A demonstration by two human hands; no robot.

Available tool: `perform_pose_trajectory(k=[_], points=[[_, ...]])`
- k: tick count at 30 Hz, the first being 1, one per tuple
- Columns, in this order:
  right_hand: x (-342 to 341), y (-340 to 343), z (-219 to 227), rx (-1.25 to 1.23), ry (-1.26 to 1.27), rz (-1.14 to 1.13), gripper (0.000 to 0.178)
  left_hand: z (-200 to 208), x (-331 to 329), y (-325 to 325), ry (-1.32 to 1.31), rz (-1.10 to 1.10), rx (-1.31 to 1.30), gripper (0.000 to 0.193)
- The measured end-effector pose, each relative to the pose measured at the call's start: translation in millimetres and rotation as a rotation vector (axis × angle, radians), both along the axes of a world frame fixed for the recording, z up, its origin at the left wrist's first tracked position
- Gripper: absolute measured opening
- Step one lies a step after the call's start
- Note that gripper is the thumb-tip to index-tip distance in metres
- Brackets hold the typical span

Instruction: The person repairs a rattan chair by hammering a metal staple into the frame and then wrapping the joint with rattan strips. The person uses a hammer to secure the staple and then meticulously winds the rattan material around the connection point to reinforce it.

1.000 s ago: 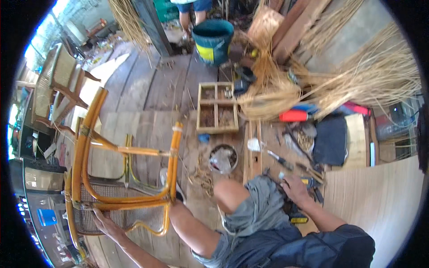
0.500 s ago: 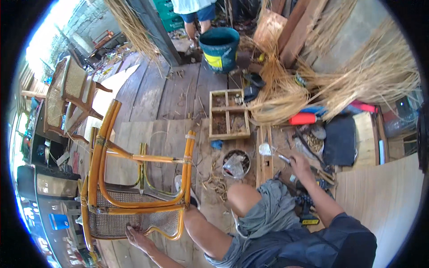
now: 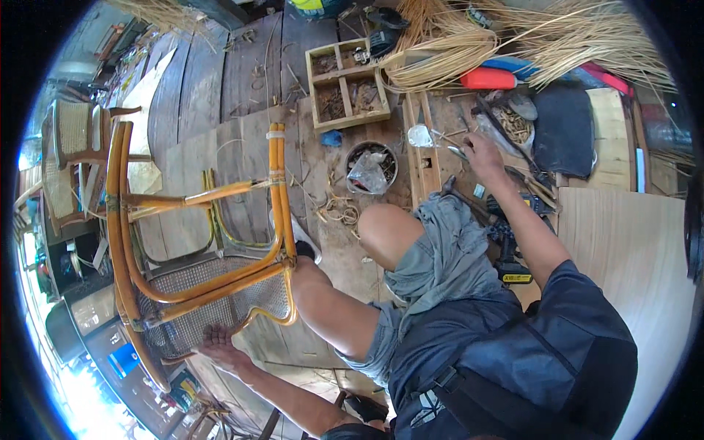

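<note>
A rattan chair frame [image 3: 213, 297] with a woven cane panel [image 3: 192, 314] lies tipped over at my left, beside my leg. My left hand [image 3: 220, 348] rests at the near edge of the cane, its fingers stretched out and apart. Out to the right, my right hand [image 3: 482, 158] is closed on a slim metal tool [image 3: 458, 153]; its exact kind is too small to make out. The tool's tip points toward a whitish lump [image 3: 420, 136] on a narrow wooden bench [image 3: 414, 172].
A divided wooden box [image 3: 350, 123] and a round bowl of scraps holding a plastic bag [image 3: 369, 170] stand ahead. Bundles of rattan strands [image 3: 444, 59] lie at the back right, by a red object [image 3: 488, 78]. A power drill [image 3: 513, 253] lies beside my right leg; another cane chair [image 3: 73, 136] stands far left.
The whole view has tilted downward, so things sit higher and the person at the back is out of sight. My left hand's fingers have spread out along the cane's edge.
</note>
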State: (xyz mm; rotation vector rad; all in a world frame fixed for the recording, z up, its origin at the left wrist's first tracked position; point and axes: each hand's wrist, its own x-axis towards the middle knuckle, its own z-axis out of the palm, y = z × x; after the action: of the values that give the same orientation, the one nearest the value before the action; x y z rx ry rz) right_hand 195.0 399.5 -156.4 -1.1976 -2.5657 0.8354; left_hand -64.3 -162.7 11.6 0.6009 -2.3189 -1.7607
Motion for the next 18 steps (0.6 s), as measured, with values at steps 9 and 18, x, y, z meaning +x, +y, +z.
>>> perform_pose_trajectory(k=[9, 18], points=[[12.7, 41.7, -82.0, 0.218, -0.068, 0.258, 0.034, 26.4, -24.2, -13.2, 0.106, -0.168, 0.009, 0.055], [20.0, 25.3, -29.0, -0.031, -0.181, -0.071, 0.035, 40.2, -49.0, -11.9, 0.158, -0.442, 0.377, 0.048]])
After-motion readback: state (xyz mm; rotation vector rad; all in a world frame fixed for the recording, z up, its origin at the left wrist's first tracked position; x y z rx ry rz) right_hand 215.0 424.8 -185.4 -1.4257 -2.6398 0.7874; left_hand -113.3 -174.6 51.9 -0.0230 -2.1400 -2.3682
